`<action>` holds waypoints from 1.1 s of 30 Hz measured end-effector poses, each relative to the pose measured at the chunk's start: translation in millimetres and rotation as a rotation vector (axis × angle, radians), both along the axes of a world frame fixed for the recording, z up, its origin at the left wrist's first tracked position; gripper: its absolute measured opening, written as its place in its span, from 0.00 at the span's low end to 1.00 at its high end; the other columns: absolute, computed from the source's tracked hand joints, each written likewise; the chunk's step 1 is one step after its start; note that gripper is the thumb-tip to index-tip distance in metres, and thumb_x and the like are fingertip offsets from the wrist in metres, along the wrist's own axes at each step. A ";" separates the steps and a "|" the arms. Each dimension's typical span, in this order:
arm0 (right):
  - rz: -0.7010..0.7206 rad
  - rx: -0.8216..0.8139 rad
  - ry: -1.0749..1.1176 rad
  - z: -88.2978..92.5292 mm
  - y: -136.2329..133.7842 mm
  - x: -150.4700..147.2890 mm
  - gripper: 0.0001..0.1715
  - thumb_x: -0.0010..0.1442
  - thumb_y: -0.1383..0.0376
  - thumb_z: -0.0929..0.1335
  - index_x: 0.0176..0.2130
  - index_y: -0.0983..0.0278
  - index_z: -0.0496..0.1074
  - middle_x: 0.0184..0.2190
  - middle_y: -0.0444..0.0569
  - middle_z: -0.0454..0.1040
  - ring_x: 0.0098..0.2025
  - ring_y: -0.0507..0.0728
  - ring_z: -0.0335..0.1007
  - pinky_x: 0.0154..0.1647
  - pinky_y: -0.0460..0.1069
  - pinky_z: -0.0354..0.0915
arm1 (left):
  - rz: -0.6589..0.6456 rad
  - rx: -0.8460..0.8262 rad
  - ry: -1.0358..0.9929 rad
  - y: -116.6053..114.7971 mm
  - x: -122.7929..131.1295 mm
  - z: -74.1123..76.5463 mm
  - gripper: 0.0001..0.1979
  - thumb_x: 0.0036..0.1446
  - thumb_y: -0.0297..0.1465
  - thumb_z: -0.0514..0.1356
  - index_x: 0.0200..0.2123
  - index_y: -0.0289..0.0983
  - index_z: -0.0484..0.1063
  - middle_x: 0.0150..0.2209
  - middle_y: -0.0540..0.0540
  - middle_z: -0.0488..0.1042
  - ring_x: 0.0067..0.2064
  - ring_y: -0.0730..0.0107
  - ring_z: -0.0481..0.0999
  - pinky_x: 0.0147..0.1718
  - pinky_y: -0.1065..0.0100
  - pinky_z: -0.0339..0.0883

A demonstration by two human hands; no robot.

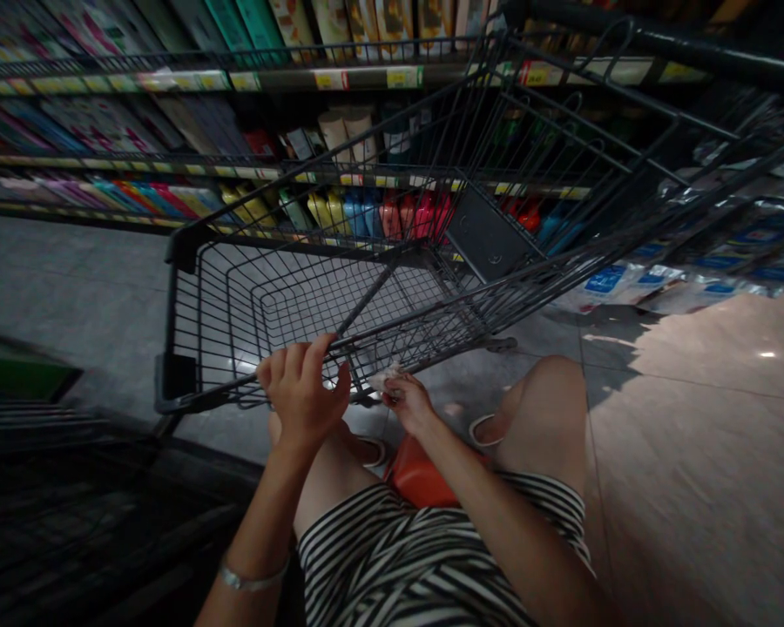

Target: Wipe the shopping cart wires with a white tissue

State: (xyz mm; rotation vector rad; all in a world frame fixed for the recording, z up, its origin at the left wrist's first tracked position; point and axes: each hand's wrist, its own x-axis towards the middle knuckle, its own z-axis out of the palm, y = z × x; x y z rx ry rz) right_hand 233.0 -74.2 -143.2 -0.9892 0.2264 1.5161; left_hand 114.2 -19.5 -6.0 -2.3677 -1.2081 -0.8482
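Fingers (pixel 304 357) of the left hand (pixel 304 396) curl over the cart (pixel 189 287) rail running left-right, while the right hand (pixel 408 402) just beside pinches a small pale wrapper (pixel 385 378).

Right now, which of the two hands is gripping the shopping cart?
The left hand, the one with a bracelet on its wrist, curls its fingers over the cart's wire edge. The right hand pinches a small pale item instead.

The dim, underexposed view curves strongly at its edges, bending the long stocked store shelves (pixel 170 83) and the black wire shopping cart (pixel 314 287), while light from the right leaves bright glare on the glossy grey tiled floor (pixel 706 348) and the left corner sinks into blurred shadow.
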 end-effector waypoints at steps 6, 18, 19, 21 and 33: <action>0.085 -0.217 0.018 -9.2 -1.0 -7.0 0.12 0.33 0.73 0.71 0.23 0.63 0.69 0.18 0.40 0.72 0.18 0.49 0.63 0.18 0.42 0.56 | 0.057 -0.074 -0.034 1.4 -1.4 -4.5 0.13 0.60 0.35 0.58 0.47 0.40 0.73 0.32 0.45 0.72 0.37 0.57 0.66 0.41 0.57 0.52; 0.095 -0.184 0.025 -26.4 31.2 -26.9 0.11 0.37 0.73 0.71 0.20 0.62 0.66 0.19 0.37 0.70 0.24 0.48 0.66 0.24 0.41 0.60 | 0.089 -0.165 -0.091 -0.9 3.4 -5.0 0.13 0.60 0.35 0.55 0.45 0.40 0.74 0.31 0.44 0.70 0.38 0.57 0.64 0.42 0.56 0.51; 0.090 -0.181 0.030 -24.5 31.6 -26.0 0.11 0.37 0.73 0.71 0.20 0.62 0.65 0.18 0.37 0.69 0.23 0.48 0.65 0.23 0.41 0.60 | 0.084 -0.159 -0.086 -0.7 3.0 -4.6 0.13 0.60 0.35 0.55 0.45 0.40 0.74 0.32 0.44 0.70 0.38 0.57 0.64 0.41 0.57 0.51; 0.089 -0.184 0.046 -20.3 32.3 -24.6 0.11 0.37 0.74 0.70 0.20 0.61 0.64 0.18 0.36 0.68 0.23 0.48 0.65 0.22 0.41 0.59 | 0.073 -0.128 -0.078 -0.4 2.6 -3.7 0.13 0.60 0.35 0.56 0.45 0.40 0.74 0.32 0.44 0.70 0.38 0.57 0.64 0.41 0.57 0.51; 0.018 -0.080 -0.022 -15.1 5.2 -14.8 0.18 0.36 0.72 0.71 0.29 0.59 0.66 0.25 0.39 0.75 0.28 0.52 0.71 0.26 0.44 0.63 | 0.061 -0.074 -0.044 -6.9 7.5 -1.1 0.13 0.59 0.34 0.57 0.46 0.38 0.73 0.31 0.44 0.71 0.37 0.56 0.64 0.41 0.57 0.52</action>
